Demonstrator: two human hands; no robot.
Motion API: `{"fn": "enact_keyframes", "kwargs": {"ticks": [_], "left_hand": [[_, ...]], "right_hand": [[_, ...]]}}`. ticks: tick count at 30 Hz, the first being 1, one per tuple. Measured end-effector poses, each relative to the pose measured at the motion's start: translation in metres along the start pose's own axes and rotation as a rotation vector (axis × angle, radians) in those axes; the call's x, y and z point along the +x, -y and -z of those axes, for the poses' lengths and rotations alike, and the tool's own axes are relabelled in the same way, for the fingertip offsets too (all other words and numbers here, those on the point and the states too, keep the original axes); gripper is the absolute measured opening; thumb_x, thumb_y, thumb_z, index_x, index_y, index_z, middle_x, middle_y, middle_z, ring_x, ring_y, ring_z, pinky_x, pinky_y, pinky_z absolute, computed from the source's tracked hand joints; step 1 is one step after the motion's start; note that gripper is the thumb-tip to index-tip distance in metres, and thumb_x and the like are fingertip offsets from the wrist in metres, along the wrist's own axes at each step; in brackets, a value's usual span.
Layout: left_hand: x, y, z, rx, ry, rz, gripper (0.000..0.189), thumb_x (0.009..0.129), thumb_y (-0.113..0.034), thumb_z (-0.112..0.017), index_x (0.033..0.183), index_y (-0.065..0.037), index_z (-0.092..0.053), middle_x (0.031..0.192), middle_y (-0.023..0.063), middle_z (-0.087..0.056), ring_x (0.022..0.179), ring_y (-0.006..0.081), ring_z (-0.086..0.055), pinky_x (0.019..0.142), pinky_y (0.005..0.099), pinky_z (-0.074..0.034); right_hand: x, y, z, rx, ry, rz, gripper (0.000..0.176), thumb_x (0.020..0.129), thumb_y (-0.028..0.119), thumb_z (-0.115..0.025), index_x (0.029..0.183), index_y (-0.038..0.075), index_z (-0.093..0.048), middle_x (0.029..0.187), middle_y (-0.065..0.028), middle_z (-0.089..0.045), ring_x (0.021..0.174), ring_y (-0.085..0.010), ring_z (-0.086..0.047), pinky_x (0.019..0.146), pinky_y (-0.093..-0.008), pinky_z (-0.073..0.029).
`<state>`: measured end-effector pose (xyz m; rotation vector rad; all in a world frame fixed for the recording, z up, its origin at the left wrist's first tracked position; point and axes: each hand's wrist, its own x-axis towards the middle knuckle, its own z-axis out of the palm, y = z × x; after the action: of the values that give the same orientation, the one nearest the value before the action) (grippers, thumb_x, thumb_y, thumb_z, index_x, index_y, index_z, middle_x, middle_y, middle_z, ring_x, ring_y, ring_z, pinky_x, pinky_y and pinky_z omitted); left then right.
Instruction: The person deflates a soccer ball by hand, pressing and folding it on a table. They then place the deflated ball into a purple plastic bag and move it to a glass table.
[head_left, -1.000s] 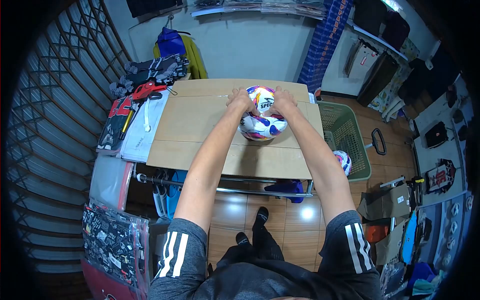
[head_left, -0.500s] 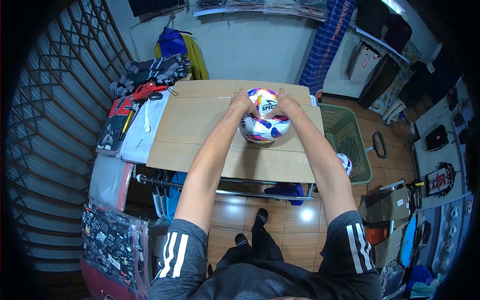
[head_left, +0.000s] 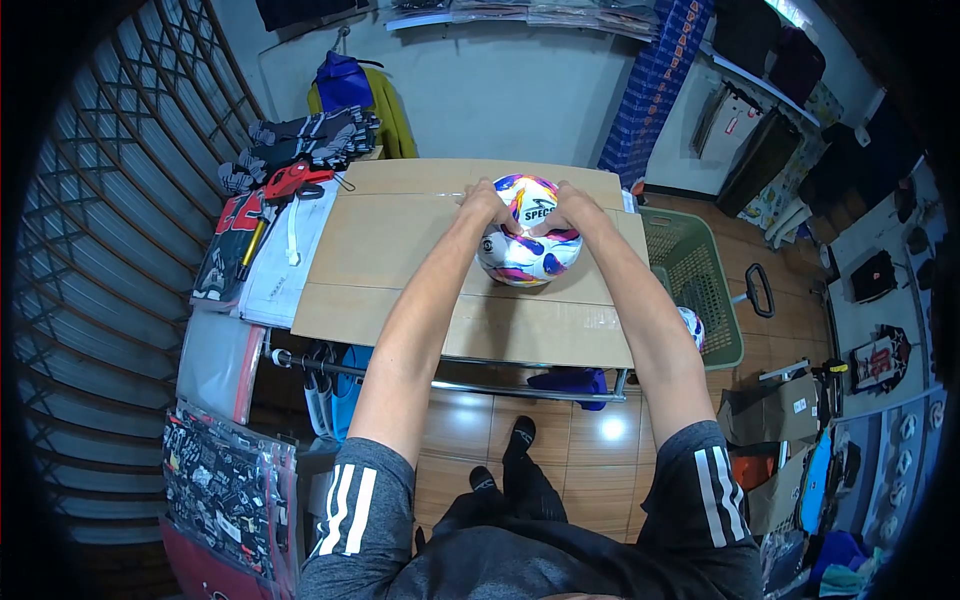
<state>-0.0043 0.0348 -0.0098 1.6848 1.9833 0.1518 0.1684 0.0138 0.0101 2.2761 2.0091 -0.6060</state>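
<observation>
A white ball (head_left: 528,258) with purple, orange and pink patches and the word SPECS rests on a flat cardboard sheet (head_left: 380,235). My left hand (head_left: 488,205) is pressed to the ball's upper left side, thumb toward its middle. On the upper right side, my right hand (head_left: 574,208) presses in the same way, so the ball sits gripped between both hands. The far fingers are partly hidden behind the ball.
Right of the table stands a green plastic basket (head_left: 718,290) with another patterned ball (head_left: 692,325) inside. Folded clothes (head_left: 315,140), a red tool (head_left: 292,182) and a yellow-and-black cutter (head_left: 254,248) lie on the left. A metal rail (head_left: 490,388) runs below the table's near edge.
Almost nothing differs. Both hands stay on the ball, with only a very slight shift of the fingers.
</observation>
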Motion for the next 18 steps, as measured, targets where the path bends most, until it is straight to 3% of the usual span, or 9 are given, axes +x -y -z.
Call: {"fn": "enact_keyframes", "kwargs": {"ticks": [2, 5, 18], "left_hand": [[0.009, 0.011, 0.003, -0.095, 0.106, -0.081, 0.117, 0.049, -0.033, -0.103, 0.145, -0.002, -0.045, 0.148, 0.0254, -0.049, 0.138, 0.0382, -0.049, 0.109, 0.0465, -0.048], [0.008, 0.012, -0.001, -0.069, 0.012, -0.089, 0.102, 0.050, -0.032, -0.102, 0.135, -0.001, -0.055, 0.136, 0.0205, -0.062, 0.126, 0.0339, -0.061, 0.103, 0.0422, -0.053], [-0.004, 0.015, 0.000, -0.075, -0.047, -0.144, 0.101, 0.049, -0.033, -0.102, 0.133, 0.000, -0.056, 0.133, 0.0215, -0.063, 0.125, 0.0362, -0.060, 0.104, 0.0430, -0.051]], "right_hand": [[-0.003, 0.001, 0.001, 0.011, -0.001, -0.004, 0.113, 0.051, 0.048, -0.097, 0.144, 0.007, -0.047, 0.137, -0.0144, -0.063, 0.128, -0.0293, -0.060, 0.107, -0.0448, -0.047], [0.000, 0.000, -0.001, -0.003, -0.019, 0.010, 0.112, 0.052, 0.049, -0.097, 0.143, 0.007, -0.047, 0.135, -0.0143, -0.064, 0.127, -0.0294, -0.061, 0.106, -0.0440, -0.049], [-0.011, 0.005, -0.001, -0.033, -0.074, -0.030, 0.109, 0.054, 0.051, -0.097, 0.142, 0.009, -0.048, 0.130, -0.0136, -0.066, 0.123, -0.0296, -0.063, 0.101, -0.0423, -0.052]]}}
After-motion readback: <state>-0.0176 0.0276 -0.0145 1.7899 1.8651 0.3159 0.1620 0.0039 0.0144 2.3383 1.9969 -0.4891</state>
